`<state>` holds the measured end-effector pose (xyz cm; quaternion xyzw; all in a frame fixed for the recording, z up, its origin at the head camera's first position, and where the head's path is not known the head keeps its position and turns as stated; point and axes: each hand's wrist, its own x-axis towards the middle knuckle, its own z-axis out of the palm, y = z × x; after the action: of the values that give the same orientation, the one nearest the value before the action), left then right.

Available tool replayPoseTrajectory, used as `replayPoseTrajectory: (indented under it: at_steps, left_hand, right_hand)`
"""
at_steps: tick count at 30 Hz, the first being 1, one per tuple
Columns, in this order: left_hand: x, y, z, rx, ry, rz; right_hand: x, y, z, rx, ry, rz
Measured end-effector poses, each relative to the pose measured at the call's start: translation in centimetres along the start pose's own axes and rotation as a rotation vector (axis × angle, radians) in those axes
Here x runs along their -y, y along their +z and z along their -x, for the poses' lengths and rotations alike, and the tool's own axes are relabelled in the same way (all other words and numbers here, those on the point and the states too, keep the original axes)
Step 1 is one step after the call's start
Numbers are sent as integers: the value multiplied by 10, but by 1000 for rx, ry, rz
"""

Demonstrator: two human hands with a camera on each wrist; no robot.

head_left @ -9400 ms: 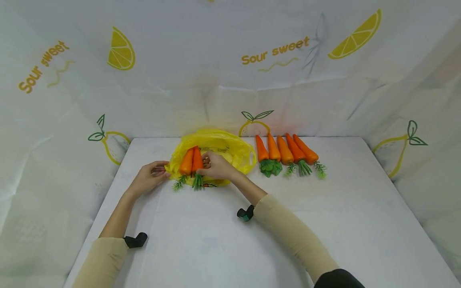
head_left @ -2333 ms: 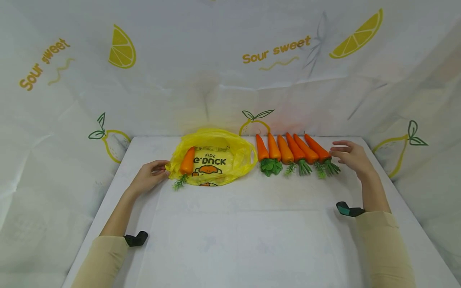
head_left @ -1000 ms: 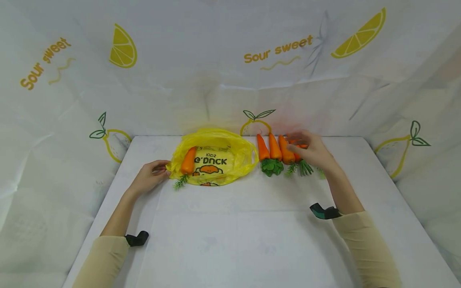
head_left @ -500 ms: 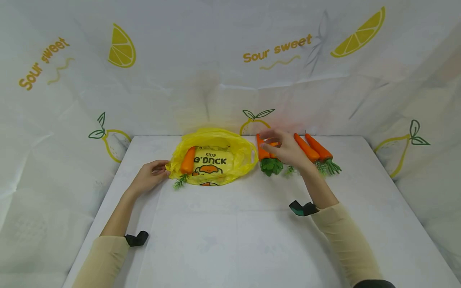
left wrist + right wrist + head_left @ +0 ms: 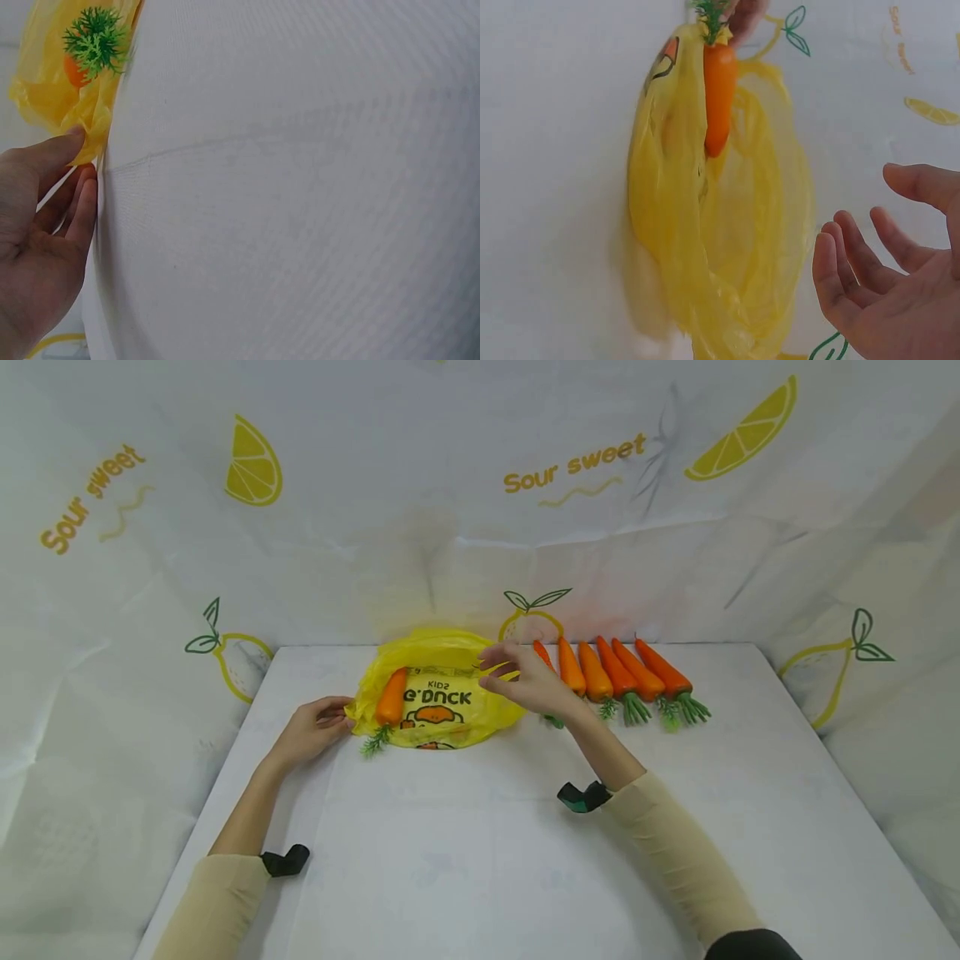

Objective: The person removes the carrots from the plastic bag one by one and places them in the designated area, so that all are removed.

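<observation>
A yellow plastic bag [image 5: 495, 714] lies with its mouth spread wide on the white table. One orange carrot [image 5: 392, 697] rests inside its left end, green leaves poking out at the front; the right wrist view also shows this carrot [image 5: 720, 97]. My left hand [image 5: 311, 731] pinches the bag's left edge between thumb and fingers, as the left wrist view shows at the bag's corner [image 5: 94, 131]. Over the bag's right end hovers my right hand [image 5: 528, 681], fingers spread and holding nothing. It partly hides the nearest carrot of the row.
Several carrots [image 5: 618, 672] lie side by side right of the bag, tips to the back and leafy tops to the front. A white cloth wall [image 5: 450, 560] with lemon prints rises behind the table [image 5: 465, 852].
Earlier, two carrots were in the bag, my right hand gripping one. That carrot now lies at the row's right end. My right hand has since swept left, back over the bag; my left stayed.
</observation>
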<state>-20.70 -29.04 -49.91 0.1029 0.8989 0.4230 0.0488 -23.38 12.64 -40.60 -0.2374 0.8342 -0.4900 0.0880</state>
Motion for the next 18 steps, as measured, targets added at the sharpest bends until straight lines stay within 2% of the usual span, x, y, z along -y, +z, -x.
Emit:
replayPoseTrajectory:
  at_steps: [8, 18]
  left_hand:
    - [-2, -1, 2, 8, -1, 19]
    - [-1, 0, 1, 4, -2, 10]
  right_hand:
    - [8, 25, -14, 33, -54, 7]
    - [10, 53, -29, 107, -33, -47]
